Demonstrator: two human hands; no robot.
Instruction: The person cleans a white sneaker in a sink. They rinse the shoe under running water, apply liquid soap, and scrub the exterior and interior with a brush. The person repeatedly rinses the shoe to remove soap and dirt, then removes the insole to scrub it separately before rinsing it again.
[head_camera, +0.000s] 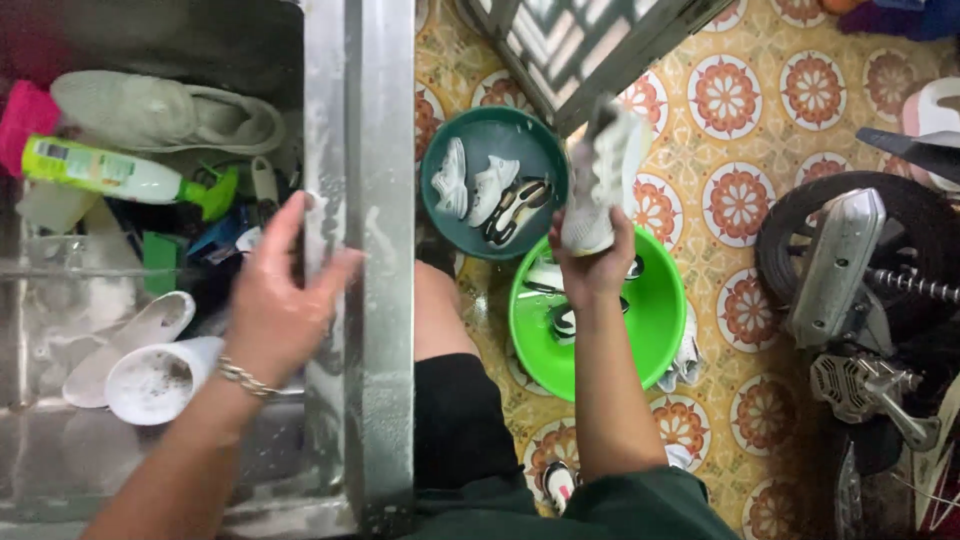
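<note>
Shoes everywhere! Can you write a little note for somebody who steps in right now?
Right hand: shut on a grey-white sneaker, held above the bright green plastic basin, which has dark-and-white shoes in it.
Left hand: open, empty, over the steel sink's rim.
Dark green round basin: three more shoes.
Sink: beige sneaker, green spray bottle, white plastic cup.
Which shoes are washed cannot be told.

Basins (655, 330) and motorbike (850, 290) crowd the floor; sink (360, 200) cluttered.
</note>
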